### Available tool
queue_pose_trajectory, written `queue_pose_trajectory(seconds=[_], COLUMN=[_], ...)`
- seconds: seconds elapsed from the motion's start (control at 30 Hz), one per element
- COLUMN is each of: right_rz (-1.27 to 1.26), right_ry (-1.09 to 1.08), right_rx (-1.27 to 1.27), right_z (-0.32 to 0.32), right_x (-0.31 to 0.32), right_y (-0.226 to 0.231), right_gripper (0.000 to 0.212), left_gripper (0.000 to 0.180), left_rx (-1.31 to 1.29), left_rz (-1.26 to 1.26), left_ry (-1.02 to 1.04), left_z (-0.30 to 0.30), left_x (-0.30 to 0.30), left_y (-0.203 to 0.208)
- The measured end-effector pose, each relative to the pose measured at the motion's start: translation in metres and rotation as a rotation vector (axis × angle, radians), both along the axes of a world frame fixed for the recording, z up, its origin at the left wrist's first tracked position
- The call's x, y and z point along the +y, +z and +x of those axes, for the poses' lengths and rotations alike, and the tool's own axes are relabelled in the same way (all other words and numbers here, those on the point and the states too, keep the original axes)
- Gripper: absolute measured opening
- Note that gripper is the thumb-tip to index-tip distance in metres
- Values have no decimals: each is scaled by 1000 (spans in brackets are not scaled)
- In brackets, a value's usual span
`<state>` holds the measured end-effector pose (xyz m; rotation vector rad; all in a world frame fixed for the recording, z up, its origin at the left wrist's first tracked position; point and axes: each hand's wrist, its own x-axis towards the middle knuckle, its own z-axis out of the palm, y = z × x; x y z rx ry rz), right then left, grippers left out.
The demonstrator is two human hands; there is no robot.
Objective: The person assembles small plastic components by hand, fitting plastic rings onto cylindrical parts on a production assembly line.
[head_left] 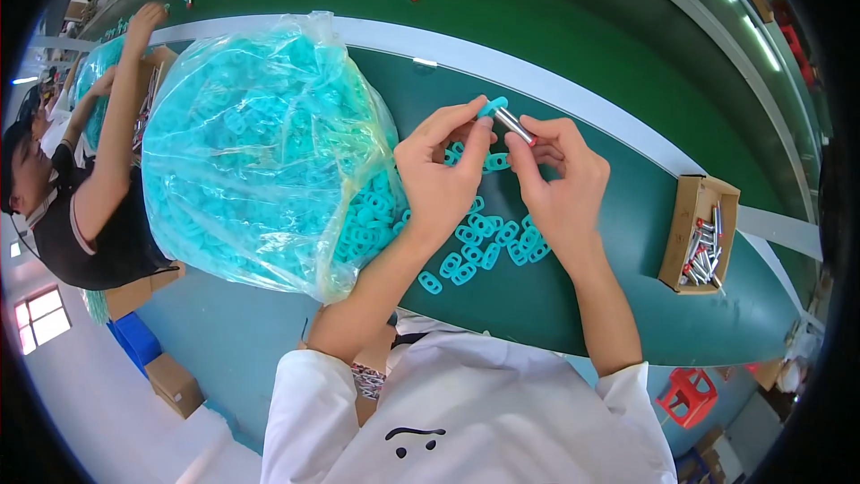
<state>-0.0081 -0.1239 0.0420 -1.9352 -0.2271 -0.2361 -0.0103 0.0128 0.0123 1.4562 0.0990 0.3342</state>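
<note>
Holds, in closed pinches, a teal clip (493, 107) in the left hand (439, 164) and a red-tipped metal tube (512, 125) in the right hand (566, 181), above loose clips (490, 257).

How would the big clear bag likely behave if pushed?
The bag would probably sag and reshape, being thin and wrinkled around loose teal pieces. Packed so full, it is likely heavy. Pieces might spill at its lower right, where some look uncovered.
</note>
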Motion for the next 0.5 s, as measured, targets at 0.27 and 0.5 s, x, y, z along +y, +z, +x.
queue_pose_trajectory(seconds=[0.27, 0.5], right_rz=[18, -66], right_ry=[35, 46], right_rx=[53, 94], right_z=[-2, 1], right_x=[-3, -6], right_y=[-2, 2], right_gripper=[10, 12], left_gripper=[21, 22], left_rx=[35, -41], left_rz=[60, 18], left_ry=[-71, -101], left_z=[-4, -3], left_x=[-2, 1], left_y=[6, 1])
